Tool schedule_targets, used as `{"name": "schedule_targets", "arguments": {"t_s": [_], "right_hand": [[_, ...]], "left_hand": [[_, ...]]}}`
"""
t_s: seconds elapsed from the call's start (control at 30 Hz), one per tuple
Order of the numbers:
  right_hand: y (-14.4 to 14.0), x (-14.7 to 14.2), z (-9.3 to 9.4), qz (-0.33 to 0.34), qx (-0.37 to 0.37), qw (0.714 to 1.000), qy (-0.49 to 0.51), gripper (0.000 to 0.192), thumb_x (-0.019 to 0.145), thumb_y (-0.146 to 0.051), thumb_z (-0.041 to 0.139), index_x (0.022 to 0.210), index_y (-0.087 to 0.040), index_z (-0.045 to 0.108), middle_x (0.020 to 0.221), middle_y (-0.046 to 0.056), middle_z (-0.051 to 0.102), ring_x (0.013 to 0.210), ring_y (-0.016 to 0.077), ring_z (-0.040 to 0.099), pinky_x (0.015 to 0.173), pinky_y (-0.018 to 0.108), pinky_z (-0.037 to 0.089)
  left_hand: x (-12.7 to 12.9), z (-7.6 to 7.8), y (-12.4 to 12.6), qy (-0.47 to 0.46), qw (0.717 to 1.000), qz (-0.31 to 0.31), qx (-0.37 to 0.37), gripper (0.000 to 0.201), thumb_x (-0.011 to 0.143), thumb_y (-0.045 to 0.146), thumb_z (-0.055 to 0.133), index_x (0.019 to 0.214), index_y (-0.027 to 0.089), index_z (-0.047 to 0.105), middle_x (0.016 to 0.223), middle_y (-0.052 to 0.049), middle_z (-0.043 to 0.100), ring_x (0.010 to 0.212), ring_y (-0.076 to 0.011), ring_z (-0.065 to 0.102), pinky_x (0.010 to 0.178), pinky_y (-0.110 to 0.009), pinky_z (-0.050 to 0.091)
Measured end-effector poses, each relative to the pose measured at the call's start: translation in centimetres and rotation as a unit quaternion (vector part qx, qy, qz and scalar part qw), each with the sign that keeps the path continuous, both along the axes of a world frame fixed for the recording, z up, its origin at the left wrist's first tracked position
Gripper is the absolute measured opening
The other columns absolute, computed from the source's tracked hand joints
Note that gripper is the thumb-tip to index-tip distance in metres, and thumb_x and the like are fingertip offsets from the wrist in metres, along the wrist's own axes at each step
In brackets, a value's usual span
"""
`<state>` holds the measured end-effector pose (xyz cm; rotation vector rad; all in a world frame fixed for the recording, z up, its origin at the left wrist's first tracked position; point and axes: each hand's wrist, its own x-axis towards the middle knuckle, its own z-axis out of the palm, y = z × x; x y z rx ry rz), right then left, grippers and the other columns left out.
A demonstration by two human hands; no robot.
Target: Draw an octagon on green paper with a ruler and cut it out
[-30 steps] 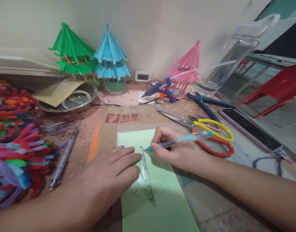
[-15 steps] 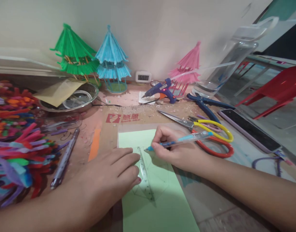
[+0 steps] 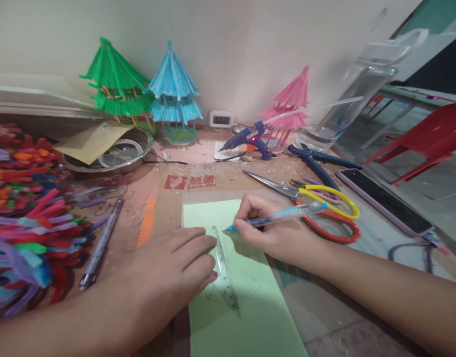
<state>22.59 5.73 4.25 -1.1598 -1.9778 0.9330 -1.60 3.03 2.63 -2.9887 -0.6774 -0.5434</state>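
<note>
A sheet of light green paper (image 3: 265, 317) lies in front of me with faint pencil-thin lines on it. My left hand (image 3: 183, 263) presses a clear plastic ruler (image 3: 225, 282) with a pointed lower end against the paper; the hand hides its left part. The fingers are bent and close together, the thumb tucked beneath. My right hand (image 3: 263, 225) pinches a clear-barrelled blue pen (image 3: 295, 213). Its tip meets the paper just right of the ruler's upper end.
Scissors (image 3: 324, 213), pliers (image 3: 313, 161) and a phone (image 3: 387, 201) lie right. Behind are a glue gun (image 3: 246, 136), a timer (image 3: 221, 119), green (image 3: 116, 74), blue (image 3: 172, 82) and pink (image 3: 293, 94) pagoda-like models. Pipe cleaners (image 3: 30, 243), a purple pen (image 3: 101, 245) and a metal bowl (image 3: 139, 158) sit left.
The camera view has shifted very slightly. Both hands, the ruler and the pen keep practically the same positions on the paper.
</note>
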Motion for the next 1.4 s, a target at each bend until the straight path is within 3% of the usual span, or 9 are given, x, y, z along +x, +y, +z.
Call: {"name": "schedule_targets", "arguments": {"t_s": [1.4], "right_hand": [[0.00, -0.06, 0.10, -0.004, -0.015, 1.000, -0.002, 0.014, 0.080, -0.026, 0.056, 0.071, -0.024, 0.046, 0.061, -0.005, 0.049, 0.055, 0.0117, 0.044, 0.052, 0.024, 0.037]], "left_hand": [[0.18, 0.30, 0.05, -0.004, 1.000, 0.006, 0.016, 0.022, 0.103, 0.013, 0.040, 0.098, 0.018, 0.060, 0.116, -0.009, 0.069, 0.113, -0.0264, 0.063, 0.094, -0.040, 0.058]]}}
